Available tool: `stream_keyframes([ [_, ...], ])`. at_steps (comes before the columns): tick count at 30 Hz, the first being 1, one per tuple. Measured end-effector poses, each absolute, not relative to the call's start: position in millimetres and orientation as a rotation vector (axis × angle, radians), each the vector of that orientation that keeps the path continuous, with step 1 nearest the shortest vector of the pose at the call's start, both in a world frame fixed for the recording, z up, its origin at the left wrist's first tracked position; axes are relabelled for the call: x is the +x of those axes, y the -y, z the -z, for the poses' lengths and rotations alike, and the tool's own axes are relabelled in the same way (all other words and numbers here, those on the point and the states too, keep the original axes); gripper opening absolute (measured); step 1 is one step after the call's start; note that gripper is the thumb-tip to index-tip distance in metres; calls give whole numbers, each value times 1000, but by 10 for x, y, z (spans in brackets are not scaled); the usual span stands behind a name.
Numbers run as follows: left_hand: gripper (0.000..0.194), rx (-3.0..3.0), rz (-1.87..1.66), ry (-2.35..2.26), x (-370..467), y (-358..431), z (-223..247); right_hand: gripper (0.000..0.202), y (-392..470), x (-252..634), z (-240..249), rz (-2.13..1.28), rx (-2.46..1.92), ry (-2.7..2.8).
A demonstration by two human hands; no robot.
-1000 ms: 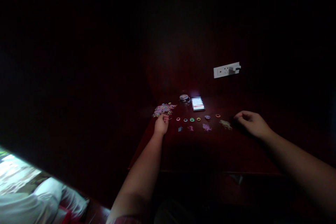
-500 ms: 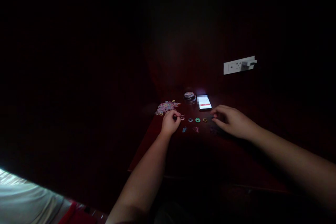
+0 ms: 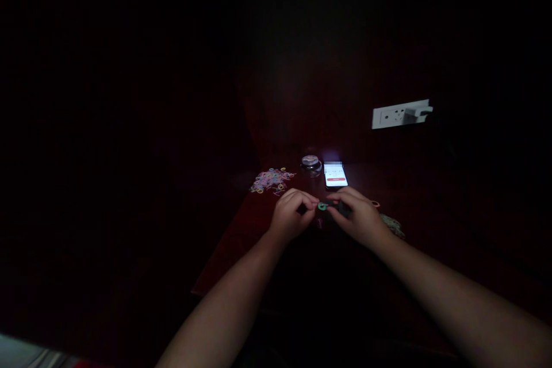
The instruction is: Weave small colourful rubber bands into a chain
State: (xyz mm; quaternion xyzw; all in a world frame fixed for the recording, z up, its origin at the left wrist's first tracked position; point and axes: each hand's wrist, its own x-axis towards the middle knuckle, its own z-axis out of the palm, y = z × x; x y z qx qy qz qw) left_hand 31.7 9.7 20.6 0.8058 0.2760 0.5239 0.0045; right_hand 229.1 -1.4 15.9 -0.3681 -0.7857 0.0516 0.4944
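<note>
On the dark red table, my left hand (image 3: 292, 214) has its thumb and fingertips pinched together beside a green ring (image 3: 321, 206); what they hold is too small to name. From the other side my right hand (image 3: 357, 214) comes close to the same ring, its thumb and forefinger slightly apart around something dark that I cannot make out. Just below the ring lies a small pink band (image 3: 319, 223). A heap of colourful small bands (image 3: 271, 179) is beyond my left hand. Past my right hand are a pinkish ring (image 3: 375, 204) and a pale pile (image 3: 392, 225), partly hidden by the wrist.
A lit phone (image 3: 335, 175) lies behind my right hand. Left of it stands a small round clear container (image 3: 311, 163). A white wall socket (image 3: 401, 114) with a plug is at the upper right. The table's left edge runs down towards my left forearm.
Both hands have come together: the right moved left, the left moved slightly right, and they now cover the row of rings. The pale pile and pinkish ring now show beyond my right hand.
</note>
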Motion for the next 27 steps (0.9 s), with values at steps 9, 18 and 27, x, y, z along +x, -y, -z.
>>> stream_keyframes([
  [9, 17, 2570, -1558, -773, 396, -63, -192, 7, 17, 2358, -266, -168, -847, 1942],
  [18, 17, 2587, -1537, -759, 404, -94, -156, 7, 53, 2391, -292, -190, -808, 2051],
  [27, 10, 2637, -1446, -911, 422, -90, -168, 11, 16, 2420, -252, -272, -890, 1997],
])
